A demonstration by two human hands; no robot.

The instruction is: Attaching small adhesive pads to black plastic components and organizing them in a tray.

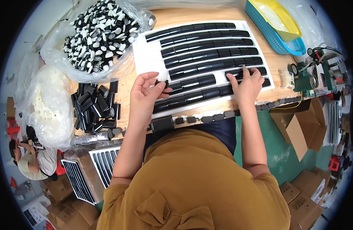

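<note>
Pinching a small black cylindrical cap point(161, 82) between thumb and fingertips, the left hand point(146, 94) hovers at the near left part of the white slotted tray point(147, 57), which lies at the middle of the wooden table point(172, 16). The right hand point(245, 86) lies spread, fingertips pressed on the glossy black caps point(207, 53) lined in rows near the tray's right edge. Loose black caps point(94, 107) are heaped by the table's left edge, below a clear bag of black-and-white parts point(100, 34).

Head-worn fisheye, steeply down, close.
</note>
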